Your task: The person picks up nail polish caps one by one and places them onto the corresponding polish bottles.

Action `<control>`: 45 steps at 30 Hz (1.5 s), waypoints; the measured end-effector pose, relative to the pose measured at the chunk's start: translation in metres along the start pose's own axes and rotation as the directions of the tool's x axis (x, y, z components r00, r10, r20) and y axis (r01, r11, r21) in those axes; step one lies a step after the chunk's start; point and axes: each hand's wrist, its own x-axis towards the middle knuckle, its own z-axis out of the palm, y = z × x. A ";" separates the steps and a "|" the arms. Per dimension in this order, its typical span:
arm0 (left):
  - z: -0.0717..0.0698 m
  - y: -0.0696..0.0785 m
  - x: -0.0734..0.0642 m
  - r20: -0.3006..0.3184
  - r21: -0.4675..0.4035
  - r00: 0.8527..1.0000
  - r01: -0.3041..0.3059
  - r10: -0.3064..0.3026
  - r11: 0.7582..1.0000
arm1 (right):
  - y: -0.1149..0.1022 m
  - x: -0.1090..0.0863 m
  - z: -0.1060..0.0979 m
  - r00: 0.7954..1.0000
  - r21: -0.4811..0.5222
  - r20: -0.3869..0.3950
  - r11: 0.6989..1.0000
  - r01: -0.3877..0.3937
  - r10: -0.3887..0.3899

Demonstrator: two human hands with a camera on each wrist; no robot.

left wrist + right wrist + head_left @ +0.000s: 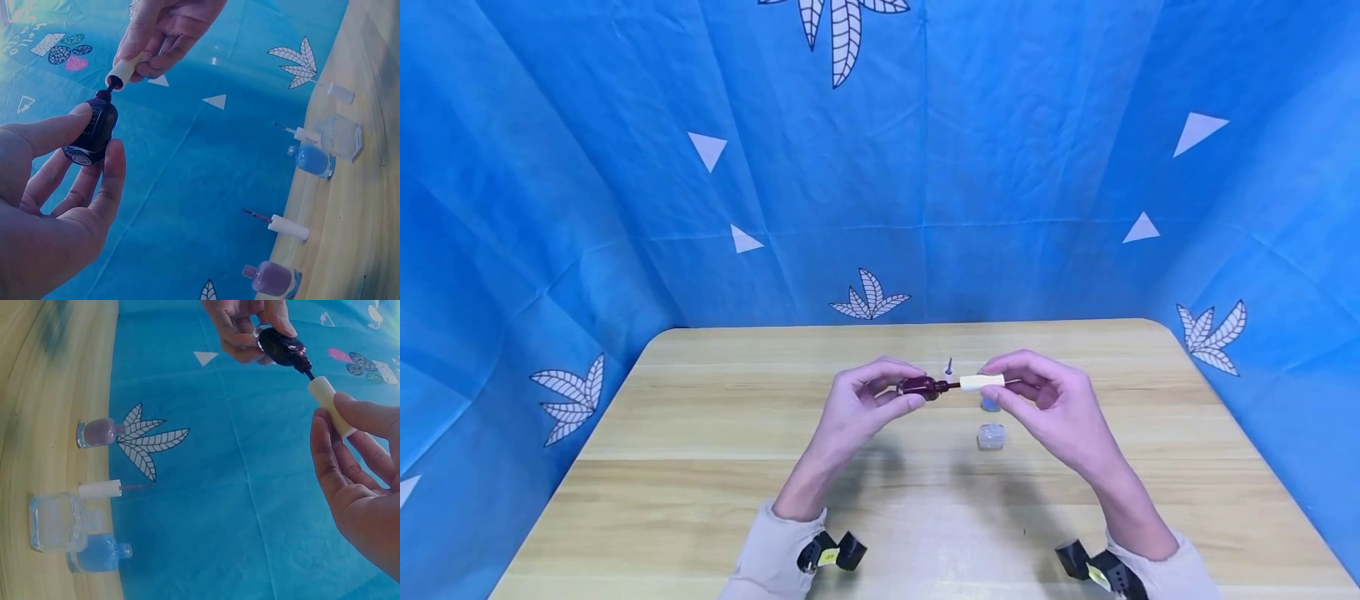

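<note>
The left hand (pixel 867 403) grips a dark red bottle (pixel 919 387), tipped on its side above the counter, its neck facing the right. A thin stem (pixel 954 385) bridges the gap to a white cap (pixel 981 382), which the right hand (pixel 1054 408) pinches between thumb and fingers. Handled well, this would want stem and neck in one straight line, with the left hand steadying the bottle and only the right making small moves, so the brush does not scrape the rim. Bringing the bottle nearer upright would probably guard against drips, and a light pinch should be enough on so slim a cap.

Below, the counter (pixel 685 442) is pale wood-grain, with glare near the front edge. On it, left to right, stand a lilac bottle (pixel 273 279), a spare cap (pixel 289 228) with its brush pointing up, and a blue bottle (pixel 991 403), with a clear bottle (pixel 991 437) nearer the person. Blue cloth (pixel 820 158) printed with white leaves and triangles hangs at the left, back and right.
</note>
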 end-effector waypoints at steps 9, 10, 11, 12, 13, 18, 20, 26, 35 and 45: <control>0.003 -0.002 0.000 0.017 -0.011 1.000 0.000 0.000 1.000 | 0.000 -0.001 0.003 1.000 -0.005 0.014 1.000 -0.004 0.004; 0.003 -0.002 0.000 0.017 -0.011 1.000 0.003 -0.003 1.000 | 0.000 -0.001 0.004 1.000 -0.007 0.018 1.000 -0.005 0.005; 0.003 -0.001 0.000 0.017 -0.011 1.000 0.006 -0.005 1.000 | 0.000 -0.001 0.004 1.000 -0.010 0.022 1.000 -0.005 0.005; 0.003 -0.001 0.000 0.016 -0.011 1.000 0.008 -0.008 1.000 | 0.000 -0.001 0.005 1.000 -0.014 0.025 1.000 -0.005 0.005; 0.003 -0.001 0.000 0.016 -0.012 1.000 0.011 -0.011 1.000 | 0.000 -0.001 0.005 1.000 -0.016 0.027 1.000 -0.004 0.004; 0.005 0.000 -0.001 0.027 -0.010 1.000 0.011 -0.011 1.000 | -0.001 -0.002 0.007 0.999 -0.018 0.033 1.000 0.010 -0.010; 0.005 -0.001 0.000 0.033 -0.013 0.999 0.006 -0.006 1.000 | -0.002 -0.002 0.008 0.999 -0.016 0.035 1.000 0.014 -0.013; 0.005 -0.004 0.000 0.039 -0.011 0.999 0.005 -0.005 1.000 | 0.000 -0.004 0.008 0.999 -0.023 0.034 1.000 0.008 -0.007; 0.005 -0.006 0.000 0.048 -0.010 0.999 -0.006 0.007 1.000 | 0.000 -0.003 0.009 1.000 -0.030 0.031 1.000 0.005 -0.004; 0.006 -0.004 -0.001 0.026 0.000 1.000 0.006 -0.006 1.000 | -0.001 -0.003 0.011 0.999 -0.053 0.033 0.998 -0.031 0.032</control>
